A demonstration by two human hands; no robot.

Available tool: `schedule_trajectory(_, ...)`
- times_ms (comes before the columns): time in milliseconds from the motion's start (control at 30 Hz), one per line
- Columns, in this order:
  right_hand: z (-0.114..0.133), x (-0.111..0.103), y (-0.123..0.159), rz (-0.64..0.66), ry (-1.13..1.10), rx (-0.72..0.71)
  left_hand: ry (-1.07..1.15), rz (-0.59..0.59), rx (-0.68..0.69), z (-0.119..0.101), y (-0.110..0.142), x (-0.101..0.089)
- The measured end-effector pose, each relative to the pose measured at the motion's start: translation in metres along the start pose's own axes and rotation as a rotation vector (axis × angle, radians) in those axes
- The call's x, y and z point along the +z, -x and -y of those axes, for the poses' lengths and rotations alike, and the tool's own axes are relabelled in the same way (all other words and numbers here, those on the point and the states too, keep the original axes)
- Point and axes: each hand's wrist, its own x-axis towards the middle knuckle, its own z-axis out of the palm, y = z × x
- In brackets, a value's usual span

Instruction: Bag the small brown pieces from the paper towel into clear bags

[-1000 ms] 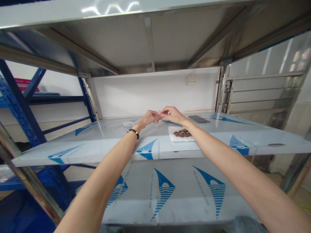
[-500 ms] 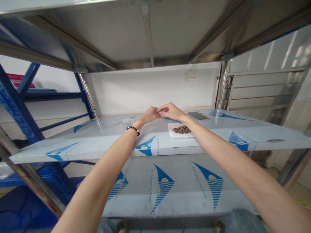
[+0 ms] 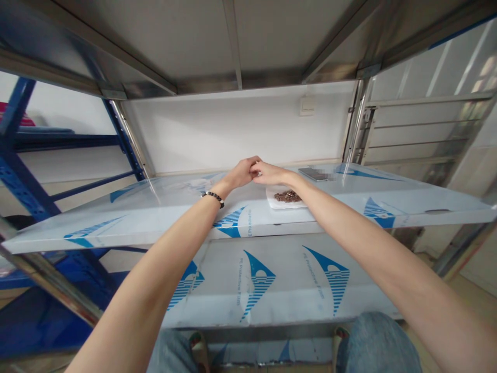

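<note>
Touching left fingers (image 3: 251, 167) to right fingers (image 3: 262, 167), brown pellets (image 3: 287, 196) just beside

**Steel shelf (image 3: 116, 226) under blue-printed protective film**
Right of centre, a white sheet (image 3: 280, 204) carries a small heap of brown pellets (image 3: 287, 196); a smartphone (image 3: 315, 174) lies flat just behind it, toward the right.

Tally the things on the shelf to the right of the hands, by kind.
Phone: 1
White tray: 1
Heap of brown pieces: 1 (pieces too small to count singly)
Total: 3
</note>
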Motion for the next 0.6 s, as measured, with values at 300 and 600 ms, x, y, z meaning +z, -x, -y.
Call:
schedule_trajectory(300,-0.006,0.005,0.001,0.022,0.020,-0.017,-0.121,0.064,-0.070,-0.010,0.007,-0.006)
schedule_trajectory(600,0.009,0.006,0.007,0.103,0.104,0.125,-0.050,0.140,-0.126,-0.025,0.005,-0.002)
